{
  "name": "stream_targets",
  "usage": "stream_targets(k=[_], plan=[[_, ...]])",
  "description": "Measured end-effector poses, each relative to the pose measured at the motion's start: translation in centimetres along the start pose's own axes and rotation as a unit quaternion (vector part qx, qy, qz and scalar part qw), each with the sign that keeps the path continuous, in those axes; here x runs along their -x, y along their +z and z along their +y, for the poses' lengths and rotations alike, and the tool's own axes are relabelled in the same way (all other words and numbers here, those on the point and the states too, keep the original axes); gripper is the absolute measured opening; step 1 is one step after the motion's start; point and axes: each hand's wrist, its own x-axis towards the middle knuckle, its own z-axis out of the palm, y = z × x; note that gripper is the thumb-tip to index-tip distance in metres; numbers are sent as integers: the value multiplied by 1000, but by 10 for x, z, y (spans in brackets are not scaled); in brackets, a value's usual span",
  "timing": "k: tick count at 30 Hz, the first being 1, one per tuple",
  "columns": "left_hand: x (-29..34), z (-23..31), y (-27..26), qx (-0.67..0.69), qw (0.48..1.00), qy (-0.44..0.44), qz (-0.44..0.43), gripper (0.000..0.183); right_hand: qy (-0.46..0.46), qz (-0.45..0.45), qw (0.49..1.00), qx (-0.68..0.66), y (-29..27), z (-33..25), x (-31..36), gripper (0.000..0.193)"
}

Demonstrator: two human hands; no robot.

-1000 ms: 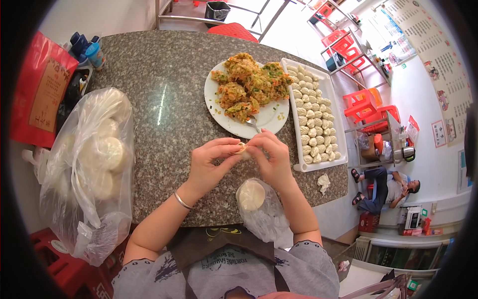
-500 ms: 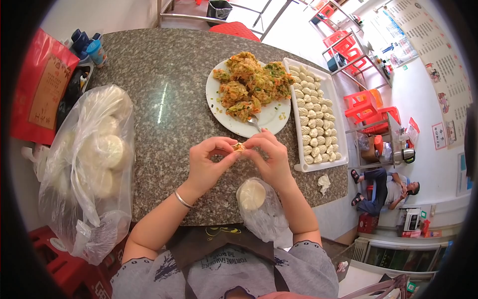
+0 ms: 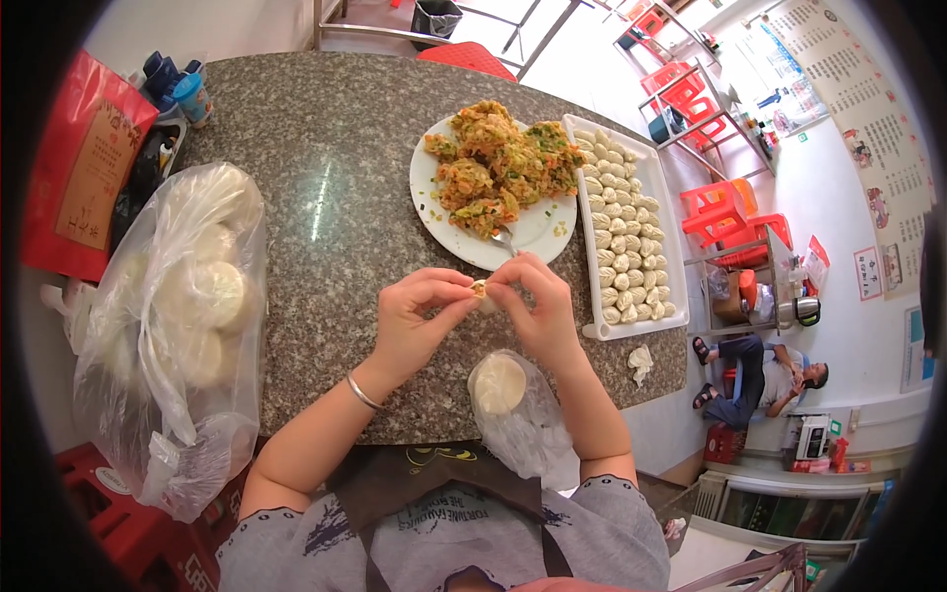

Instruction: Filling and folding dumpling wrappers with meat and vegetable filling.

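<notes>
Over the table's near half, a small filled dumpling is pinched between my two hands, a bit of orange filling showing at its top. My left hand grips one side with thumb and fingers; my right hand grips the other. Just beyond them is a white plate heaped with chopped vegetable filling, a fork stuck in its near side. Below my right hand, a stack of round dough wrappers lies in a clear plastic bag.
A white tray of pleated dumplings stands at the right. On the left lies a large plastic bag of round wrappers, beside a red paper bag. A crumpled tissue rests near the right edge. Someone sits far right.
My hands stay close together on the dumpling, their fingers shifting slightly along its edge. Less filling shows at the top now. The surrounding things have not moved.
</notes>
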Motion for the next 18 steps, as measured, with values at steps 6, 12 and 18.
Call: stream_targets(k=[6,12,18], plan=[[0,4,1,-20,1000,-1,14,11,-40,4,998,54,2,-2,1,7],[1,-1,-1,-36,999,2,1,10,62,-41,997,-35,-4,-7,-4,5],[1,0,-2,-72,997,29,-9,10,30,-20,999,-9,1,-7,-1,6]])
